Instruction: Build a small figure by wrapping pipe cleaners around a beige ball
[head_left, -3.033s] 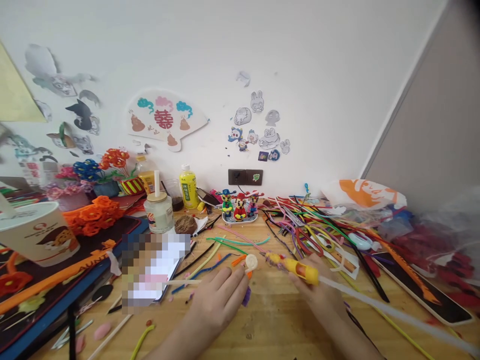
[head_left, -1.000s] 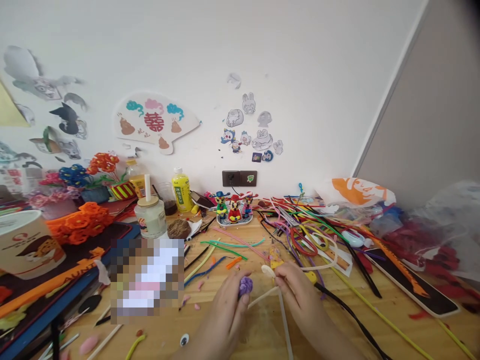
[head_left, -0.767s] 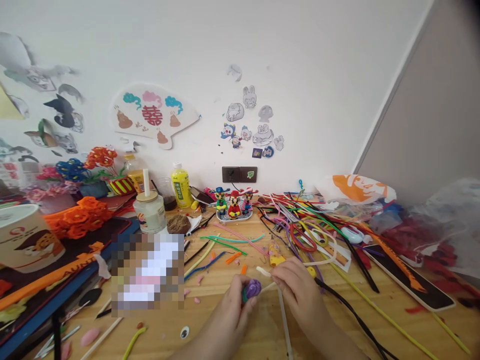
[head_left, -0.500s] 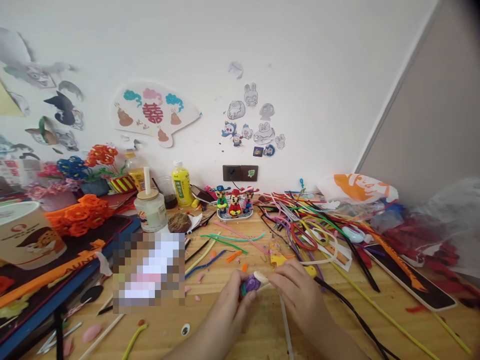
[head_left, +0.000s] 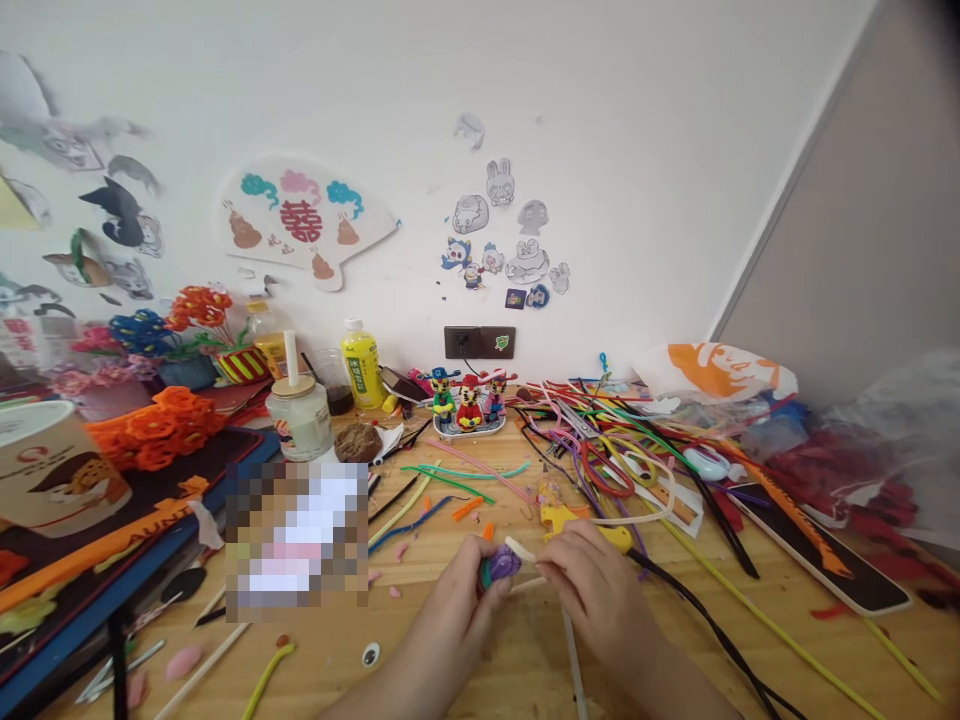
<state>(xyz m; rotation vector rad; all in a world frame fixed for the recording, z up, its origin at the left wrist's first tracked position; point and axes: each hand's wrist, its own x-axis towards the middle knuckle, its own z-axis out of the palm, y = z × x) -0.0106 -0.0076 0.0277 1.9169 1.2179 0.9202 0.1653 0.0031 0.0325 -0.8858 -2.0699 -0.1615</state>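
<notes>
My left hand [head_left: 469,600] is closed round a small purple and green craft piece [head_left: 501,565], possibly of pipe cleaner. A cream fuzzy strip [head_left: 519,549] lies against the top of that piece. The strip's right end is pinched in my right hand [head_left: 592,590], with the fingertips just beside the purple part. Directly behind my right hand lies a yellow glue gun [head_left: 555,518], partly hidden by the fingers. Its black cord runs off to the lower right. A white stick [head_left: 573,660] lies on the table below my right wrist.
Three small figures [head_left: 469,408] stand on a tray at the back. Tangled pipe cleaners [head_left: 600,450] spread across the right. A glass jar [head_left: 298,420], a yellow bottle [head_left: 362,365] and a paper cup [head_left: 56,470] stand left. A googly eye [head_left: 370,655] lies in front.
The cream strip has shifted slightly on the purple piece and now looks thinner and more bent. Both hands stay almost in place, and the view has moved a little.
</notes>
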